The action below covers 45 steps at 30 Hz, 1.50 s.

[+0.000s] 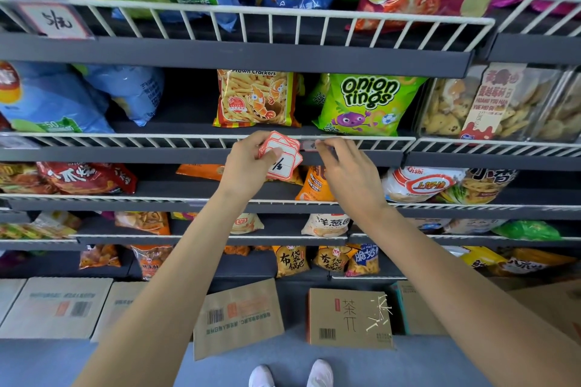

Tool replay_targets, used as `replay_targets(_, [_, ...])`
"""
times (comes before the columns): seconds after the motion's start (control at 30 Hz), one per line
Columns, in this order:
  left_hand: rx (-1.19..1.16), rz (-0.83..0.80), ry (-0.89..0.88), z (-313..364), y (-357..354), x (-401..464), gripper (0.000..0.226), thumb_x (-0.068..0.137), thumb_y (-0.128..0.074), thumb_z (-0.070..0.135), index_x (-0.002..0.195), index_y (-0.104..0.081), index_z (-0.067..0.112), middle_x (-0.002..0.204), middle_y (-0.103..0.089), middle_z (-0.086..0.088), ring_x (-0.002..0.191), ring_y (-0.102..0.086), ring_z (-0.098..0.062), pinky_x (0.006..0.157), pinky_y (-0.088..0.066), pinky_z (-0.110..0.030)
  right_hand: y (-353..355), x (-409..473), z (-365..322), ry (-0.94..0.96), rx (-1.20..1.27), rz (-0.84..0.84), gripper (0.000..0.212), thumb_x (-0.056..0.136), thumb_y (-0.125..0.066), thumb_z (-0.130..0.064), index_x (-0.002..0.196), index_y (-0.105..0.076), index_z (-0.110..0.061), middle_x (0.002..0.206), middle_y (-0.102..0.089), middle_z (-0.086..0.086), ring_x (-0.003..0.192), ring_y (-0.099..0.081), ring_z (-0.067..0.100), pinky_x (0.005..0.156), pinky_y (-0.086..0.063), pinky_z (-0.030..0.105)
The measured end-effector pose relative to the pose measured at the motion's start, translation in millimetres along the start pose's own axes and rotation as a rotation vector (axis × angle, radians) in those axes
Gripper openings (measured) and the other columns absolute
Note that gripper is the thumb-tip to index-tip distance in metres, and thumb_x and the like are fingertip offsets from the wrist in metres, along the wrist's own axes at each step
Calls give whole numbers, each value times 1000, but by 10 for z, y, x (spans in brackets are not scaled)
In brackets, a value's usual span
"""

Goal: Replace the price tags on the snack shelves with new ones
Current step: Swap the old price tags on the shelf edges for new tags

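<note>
My left hand (251,160) grips a fanned stack of red-bordered white price tags (284,160) in front of the second shelf's wire rail (157,140). Just to its right, my right hand (345,166) pinches a small tag holder (309,145) fixed on that rail, below the green onion rings bag (366,104). The holder's face is partly hidden by my fingertips, and what it shows is too blurred to read. A handwritten price tag (56,22) hangs on the top shelf's rail at the far left.
A prawn crackers bag (256,97) and blue chip bags (47,100) stand on the second shelf. A clear cookie tub (478,104) is at the right. Lower shelves hold several snack bags. Cardboard boxes (349,317) line the floor by my shoes (290,375).
</note>
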<state>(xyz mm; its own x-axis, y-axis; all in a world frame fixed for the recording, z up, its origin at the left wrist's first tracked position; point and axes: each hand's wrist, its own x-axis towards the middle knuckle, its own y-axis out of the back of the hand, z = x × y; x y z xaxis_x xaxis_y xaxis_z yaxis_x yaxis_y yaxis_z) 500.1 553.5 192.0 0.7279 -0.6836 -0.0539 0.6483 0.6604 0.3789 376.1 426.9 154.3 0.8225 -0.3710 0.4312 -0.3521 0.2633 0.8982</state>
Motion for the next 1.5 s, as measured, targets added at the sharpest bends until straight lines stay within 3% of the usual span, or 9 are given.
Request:
replay_targets(0.2, [-159, 34, 25, 27, 17, -34, 28, 94, -54, 17, 122, -56, 19, 111, -66, 1, 102, -63, -13, 82, -52, -25, 191, 54, -137, -141, 233, -97, 38, 83, -59, -1, 121, -58, 0, 116, -51, 13, 109, -52, 27, 61, -54, 38])
replay_targets(0.5, [-237, -4, -4, 105, 6, -114, 12, 94, -54, 20, 105, -59, 22, 99, -69, 0, 92, -64, -10, 80, -51, -26, 197, 9, -217, -75, 2, -248, 53, 93, -49, -10, 141, -28, -2, 139, -29, 11, 126, -36, 25, 85, -46, 36])
replay_targets(0.67, [-239, -34, -23, 163, -37, -160, 14, 94, -54, 18, 107, -60, 21, 96, -69, 3, 91, -65, -9, 82, -52, -27, 336, 12, -181, -399, 808, -163, 34, 98, -43, -16, 131, -51, -9, 133, -46, 5, 123, -45, 17, 100, -38, 27])
replay_targets(0.77, [-277, -66, -34, 264, -185, -186, 17, 94, -54, 17, 109, -61, 16, 94, -69, 4, 88, -65, -8, 78, -52, -24, 541, 8, -54, -542, 1189, -128, 21, 94, -53, -26, 107, -65, -15, 101, -65, -2, 95, -61, 11, 83, -52, 31])
replay_targets(0.97, [-436, -159, 18, 581, -782, -221, 14, 93, -54, 15, 104, -63, 19, 101, -69, -3, 95, -64, -19, 84, -52, -34, 668, -152, 471, -627, 1114, 25, 22, 72, -79, -24, 71, -58, -16, 66, -57, -3, 61, -51, 9, 59, -42, 24])
replay_targets(1.07, [-522, -202, 48, 754, -1217, -276, 16, 94, -52, 11, 95, -62, 23, 93, -68, 1, 83, -64, -10, 69, -54, -21, 740, -314, 897, -665, 1151, 43, 26, 72, -79, -18, 62, -55, -17, 58, -57, 2, 52, -52, 7, 52, -40, 20])
replay_targets(1.23, [-594, -237, 75, 1125, -2030, -356, 16, 93, -50, 4, 99, -62, 13, 92, -68, -5, 76, -66, -11, 60, -54, -19, 862, -650, 1794, -616, 1140, 37, 19, 76, -75, -12, 64, -61, -16, 60, -61, 0, 55, -57, 11, 61, -46, 26])
replay_targets(1.4, [-543, -220, 76, 1398, -2831, -460, 16, 91, -57, 12, 105, -64, 14, 104, -70, -12, 96, -66, -28, 86, -51, -41, 933, -1018, 2625, -538, 1048, -41, 10, 85, -68, -15, 77, -66, -8, 63, -59, -2, 54, -53, -2, 56, -43, 16])
replay_targets(1.5, [-569, -219, 79, 1507, -3169, -500, 13, 93, -54, 11, 102, -62, 15, 89, -70, -4, 75, -67, -11, 68, -54, -27, 947, -1157, 2985, -516, 996, -84, 16, 88, -63, -15, 84, -69, -1, 75, -66, 13, 67, -55, 13, 66, -44, 30])
